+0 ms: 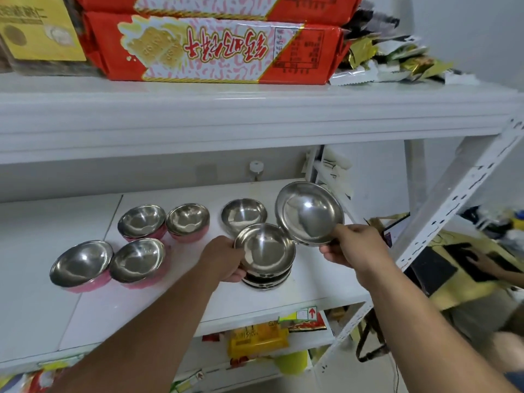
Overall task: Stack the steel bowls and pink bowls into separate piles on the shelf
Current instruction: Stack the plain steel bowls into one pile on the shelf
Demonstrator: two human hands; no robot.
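Note:
On the white middle shelf [113,304] a pile of steel bowls [266,256] stands near the front right. My left hand [226,259] grips the left side of that pile. My right hand [351,248] holds a tilted steel bowl [310,212] by its lower rim, just right of and above the pile. One more steel bowl [243,214] sits alone behind the pile. Several pink bowls with steel insides stand apart on the left: two at the back [141,222] [187,221], two at the front [81,265] [139,260].
The shelf above [226,109] hangs low over the bowls and carries red biscuit packs [215,49]. A slanted white shelf post [459,199] rises on the right. Snack packets [258,338] lie on the shelf below. Another person's hand [485,263] shows at the far right.

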